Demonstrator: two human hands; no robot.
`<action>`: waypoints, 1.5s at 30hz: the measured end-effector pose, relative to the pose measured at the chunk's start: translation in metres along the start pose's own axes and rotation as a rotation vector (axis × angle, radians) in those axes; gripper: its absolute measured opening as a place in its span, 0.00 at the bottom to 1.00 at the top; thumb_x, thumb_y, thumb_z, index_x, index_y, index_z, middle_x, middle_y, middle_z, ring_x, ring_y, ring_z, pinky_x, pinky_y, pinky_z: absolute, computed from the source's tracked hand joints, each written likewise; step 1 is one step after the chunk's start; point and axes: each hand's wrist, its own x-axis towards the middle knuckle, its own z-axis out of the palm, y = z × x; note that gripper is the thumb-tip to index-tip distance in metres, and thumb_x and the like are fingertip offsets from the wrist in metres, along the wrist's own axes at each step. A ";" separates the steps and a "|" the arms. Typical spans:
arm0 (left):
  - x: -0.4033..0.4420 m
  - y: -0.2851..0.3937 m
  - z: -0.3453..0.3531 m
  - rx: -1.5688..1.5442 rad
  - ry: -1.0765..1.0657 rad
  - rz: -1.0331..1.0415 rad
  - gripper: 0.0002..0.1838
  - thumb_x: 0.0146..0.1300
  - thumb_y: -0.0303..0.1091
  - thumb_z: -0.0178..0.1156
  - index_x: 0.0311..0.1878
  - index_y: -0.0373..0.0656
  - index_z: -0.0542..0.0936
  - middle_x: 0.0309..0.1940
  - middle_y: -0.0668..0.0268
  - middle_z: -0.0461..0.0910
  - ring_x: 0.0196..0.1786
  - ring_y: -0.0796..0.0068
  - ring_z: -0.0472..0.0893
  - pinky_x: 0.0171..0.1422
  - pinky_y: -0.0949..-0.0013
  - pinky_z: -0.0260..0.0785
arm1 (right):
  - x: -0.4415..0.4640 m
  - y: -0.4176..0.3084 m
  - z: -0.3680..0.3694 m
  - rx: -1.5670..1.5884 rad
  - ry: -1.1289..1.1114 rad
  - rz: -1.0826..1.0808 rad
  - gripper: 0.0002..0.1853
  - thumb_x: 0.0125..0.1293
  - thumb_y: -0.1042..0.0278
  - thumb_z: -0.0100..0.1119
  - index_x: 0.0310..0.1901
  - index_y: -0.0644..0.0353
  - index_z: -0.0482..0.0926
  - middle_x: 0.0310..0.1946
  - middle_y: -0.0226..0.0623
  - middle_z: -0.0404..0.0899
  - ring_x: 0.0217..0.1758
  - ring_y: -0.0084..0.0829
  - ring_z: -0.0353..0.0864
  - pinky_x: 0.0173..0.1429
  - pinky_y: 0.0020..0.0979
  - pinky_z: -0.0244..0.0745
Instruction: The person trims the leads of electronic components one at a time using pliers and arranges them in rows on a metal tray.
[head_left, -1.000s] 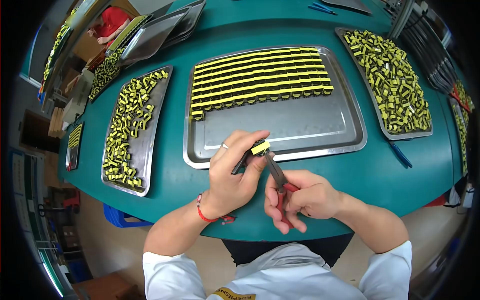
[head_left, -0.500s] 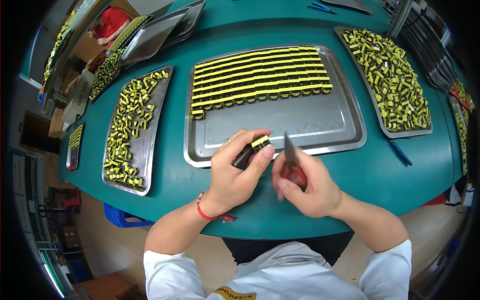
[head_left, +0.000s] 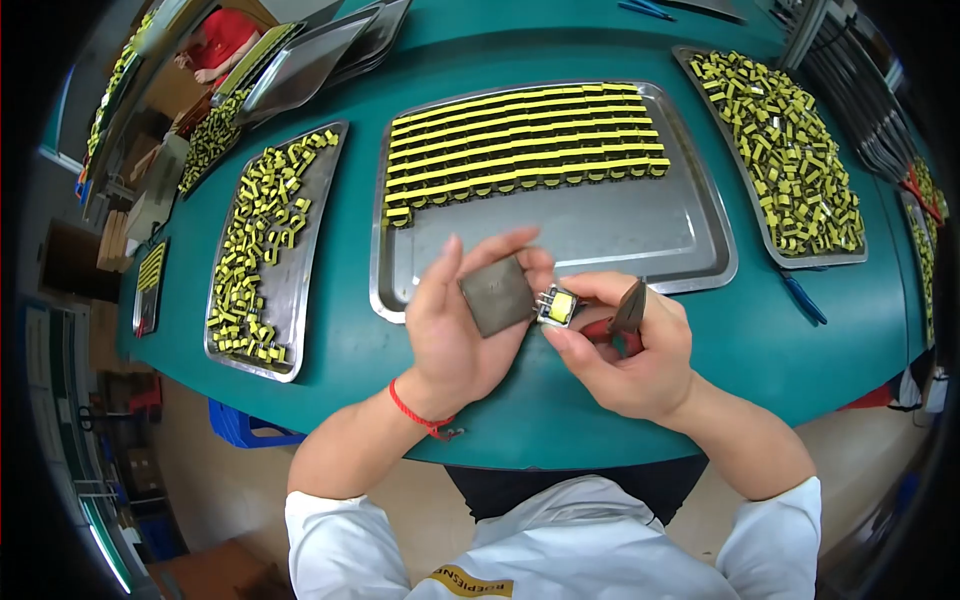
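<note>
On the palm of my left hand (head_left: 440,335) lies a dark grey square block (head_left: 497,297), its flat face up; the fingers are partly spread around it. Between thumb and forefinger, my right hand (head_left: 650,365) pinches a small transformer (head_left: 562,306) with yellow tape, metal pins pointing left at the block. The same hand also keeps a pair of red-handled pliers (head_left: 629,310) tucked in it, dark jaws pointing up. Just beyond both hands is a metal tray (head_left: 560,230) with neat rows of yellow-taped transformers (head_left: 520,150); the last row at the near left is a single piece.
A left tray (head_left: 302,265) holds loose transformers, and a right tray (head_left: 775,255) is heaped with them. Blue-handled pliers (head_left: 800,298) lie by the right tray. Stacked trays (head_left: 320,65) lean at the back left, near a person in a red shirt (head_left: 225,42).
The transformer has passed from my left hand to my right fingers. My left hand has turned palm up, showing the block's flat face. The pliers have shifted right with my right hand.
</note>
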 end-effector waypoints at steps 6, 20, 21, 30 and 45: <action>0.002 -0.008 -0.010 -0.004 -0.286 0.109 0.41 0.72 0.64 0.36 0.71 0.35 0.64 0.64 0.44 0.72 0.69 0.44 0.69 0.74 0.42 0.59 | -0.008 0.001 0.005 -0.034 -0.188 0.092 0.18 0.63 0.76 0.69 0.53 0.72 0.78 0.38 0.41 0.82 0.32 0.23 0.81 0.36 0.23 0.78; -0.001 -0.009 -0.010 0.450 -0.353 0.152 0.42 0.72 0.64 0.35 0.71 0.34 0.65 0.62 0.45 0.73 0.68 0.49 0.71 0.70 0.50 0.67 | -0.010 -0.003 0.003 -0.100 -0.167 0.129 0.18 0.63 0.73 0.70 0.52 0.71 0.78 0.34 0.38 0.82 0.32 0.23 0.82 0.36 0.23 0.78; -0.001 -0.009 -0.010 0.463 -0.349 0.156 0.41 0.73 0.64 0.35 0.70 0.33 0.65 0.62 0.45 0.73 0.67 0.50 0.72 0.69 0.51 0.67 | -0.010 -0.002 0.003 -0.090 -0.174 0.142 0.18 0.63 0.73 0.70 0.51 0.71 0.78 0.35 0.39 0.82 0.32 0.24 0.82 0.36 0.23 0.78; 0.000 -0.015 -0.011 0.571 -0.288 0.169 0.35 0.76 0.56 0.34 0.69 0.33 0.65 0.59 0.48 0.76 0.65 0.51 0.75 0.70 0.53 0.67 | -0.009 -0.002 0.006 -0.086 -0.172 0.139 0.18 0.62 0.70 0.71 0.50 0.71 0.78 0.40 0.43 0.83 0.34 0.25 0.84 0.38 0.25 0.79; 0.004 -0.003 -0.002 0.152 0.004 -0.150 0.29 0.71 0.36 0.54 0.71 0.35 0.62 0.60 0.47 0.76 0.61 0.56 0.77 0.69 0.52 0.67 | 0.001 0.000 -0.004 0.142 -0.115 0.356 0.11 0.73 0.73 0.53 0.51 0.70 0.76 0.44 0.39 0.85 0.40 0.22 0.84 0.37 0.22 0.79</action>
